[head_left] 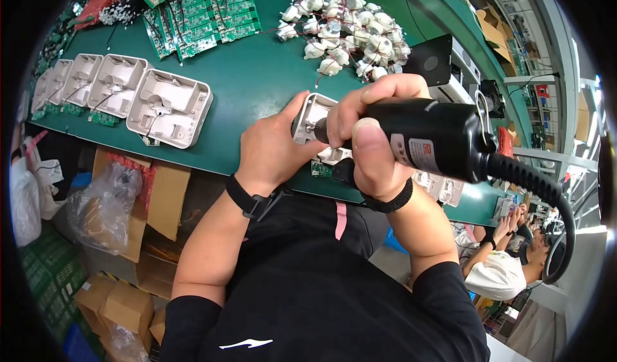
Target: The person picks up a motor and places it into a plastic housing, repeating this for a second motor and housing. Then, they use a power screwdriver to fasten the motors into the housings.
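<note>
A black corded electric screwdriver is gripped in my right hand, its body tilted and the cord running off to the right. Its bit end points down into a white plastic housing lying on the green bench. My left hand holds that housing at its left edge, thumb and fingers around the side. The screwdriver and my right hand cover most of the housing's inside, so the screw under the bit cannot be made out. Below it a small green circuit board shows at the bench edge.
Several open white housings stand in a row at the left. Green circuit boards and a heap of small white motors with red wires lie at the back. More housings are on the right. Cardboard boxes sit below; a co-worker sits at right.
</note>
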The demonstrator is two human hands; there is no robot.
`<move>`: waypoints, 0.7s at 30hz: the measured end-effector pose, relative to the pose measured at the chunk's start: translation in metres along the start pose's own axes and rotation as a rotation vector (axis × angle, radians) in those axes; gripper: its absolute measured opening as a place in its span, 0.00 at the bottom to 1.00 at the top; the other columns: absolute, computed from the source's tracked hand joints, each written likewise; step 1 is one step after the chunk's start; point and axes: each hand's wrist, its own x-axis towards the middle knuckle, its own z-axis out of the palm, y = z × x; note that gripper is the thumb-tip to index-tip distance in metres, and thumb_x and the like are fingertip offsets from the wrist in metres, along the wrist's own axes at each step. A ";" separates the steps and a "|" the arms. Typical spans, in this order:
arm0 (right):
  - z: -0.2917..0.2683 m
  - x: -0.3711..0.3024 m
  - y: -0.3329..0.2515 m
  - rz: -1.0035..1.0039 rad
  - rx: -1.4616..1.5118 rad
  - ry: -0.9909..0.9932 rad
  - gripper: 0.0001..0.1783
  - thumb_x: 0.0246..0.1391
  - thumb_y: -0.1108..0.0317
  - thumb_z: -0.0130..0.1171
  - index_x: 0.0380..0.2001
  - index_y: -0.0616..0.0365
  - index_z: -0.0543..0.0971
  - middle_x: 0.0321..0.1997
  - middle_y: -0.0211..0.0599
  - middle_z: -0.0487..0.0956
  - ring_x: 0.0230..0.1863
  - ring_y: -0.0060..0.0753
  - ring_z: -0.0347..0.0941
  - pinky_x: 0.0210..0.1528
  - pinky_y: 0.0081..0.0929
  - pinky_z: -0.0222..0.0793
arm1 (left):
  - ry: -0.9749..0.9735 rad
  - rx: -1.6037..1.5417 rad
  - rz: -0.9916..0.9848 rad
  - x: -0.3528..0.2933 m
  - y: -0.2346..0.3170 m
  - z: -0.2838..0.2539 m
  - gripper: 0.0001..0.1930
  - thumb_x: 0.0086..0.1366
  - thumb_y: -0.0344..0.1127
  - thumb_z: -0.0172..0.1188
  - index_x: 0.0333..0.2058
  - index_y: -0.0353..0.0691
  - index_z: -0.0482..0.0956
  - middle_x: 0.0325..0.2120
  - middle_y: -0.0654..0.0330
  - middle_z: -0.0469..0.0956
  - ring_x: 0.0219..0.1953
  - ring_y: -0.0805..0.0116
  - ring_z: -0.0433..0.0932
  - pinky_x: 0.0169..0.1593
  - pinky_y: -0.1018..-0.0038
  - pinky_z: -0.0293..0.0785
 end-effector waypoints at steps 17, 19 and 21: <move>0.011 0.002 0.006 -0.096 -0.119 0.156 0.17 0.60 0.70 0.59 0.46 0.58 0.64 0.27 0.38 0.72 0.24 0.30 0.69 0.29 0.31 0.70 | -0.005 0.103 -0.006 -0.003 0.000 -0.003 0.43 0.46 0.59 0.74 0.60 0.48 0.73 0.28 0.50 0.84 0.33 0.50 0.84 0.34 0.58 0.78; 0.006 0.000 -0.004 -0.120 -0.043 0.249 0.16 0.61 0.70 0.58 0.48 0.59 0.65 0.26 0.38 0.73 0.23 0.30 0.69 0.29 0.31 0.70 | -0.016 0.128 0.001 -0.003 0.006 -0.010 0.43 0.46 0.60 0.74 0.60 0.48 0.73 0.28 0.50 0.84 0.33 0.51 0.84 0.34 0.58 0.78; 0.002 -0.001 -0.021 -0.167 -0.010 0.328 0.16 0.61 0.70 0.58 0.48 0.60 0.66 0.26 0.38 0.73 0.23 0.30 0.70 0.29 0.31 0.70 | -0.006 0.163 -0.008 -0.006 0.009 -0.020 0.42 0.46 0.58 0.76 0.59 0.47 0.74 0.25 0.52 0.82 0.30 0.51 0.83 0.32 0.59 0.77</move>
